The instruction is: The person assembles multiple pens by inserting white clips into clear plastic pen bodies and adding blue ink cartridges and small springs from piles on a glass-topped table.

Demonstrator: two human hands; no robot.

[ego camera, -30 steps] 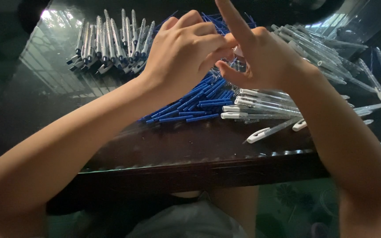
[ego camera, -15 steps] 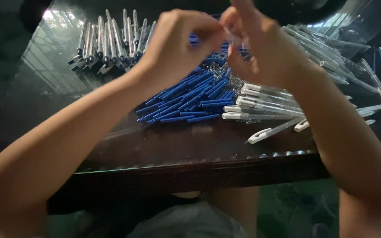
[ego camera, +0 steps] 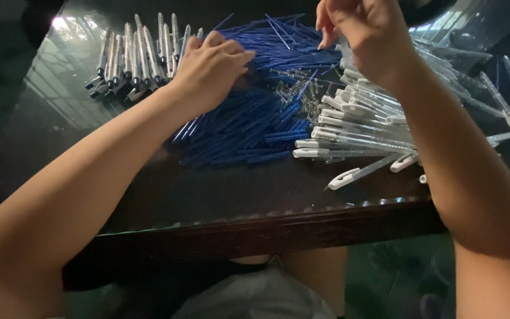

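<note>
Head view, looking down on a dark glossy table point(ego camera: 149, 195). Left hand point(ego camera: 211, 65) lies palm down on a heap of thin blue plastic ink refills point(ego camera: 249, 127), fingers curled into the pile; whether it has pinched one refill cannot be told, since the fingertips are buried. Right hand point(ego camera: 367, 32) is raised above the table's far right side, fingers bunched together as if pinching something small; the item itself is hidden behind the fingers, so what it holds cannot be told.

Beside the refills, to the right, a fan of clear plastic pen barrels with white clips point(ego camera: 355, 127) lies touching the blue heap. A scatter of tiny metal springs point(ego camera: 290, 94) sits between the two piles. Far left, a row of assembled clear pens with dark tips point(ego camera: 134, 56) lies side by side, apart from the heap.

Risks, as judged: refills are loosely stacked and the left forearm crosses near them, so a sweep could roll some toward the table's near edge. Two barrels point(ego camera: 358, 171) already lie close to that edge. Springs are small and could snag or scatter unseen on the reflective surface.
</note>
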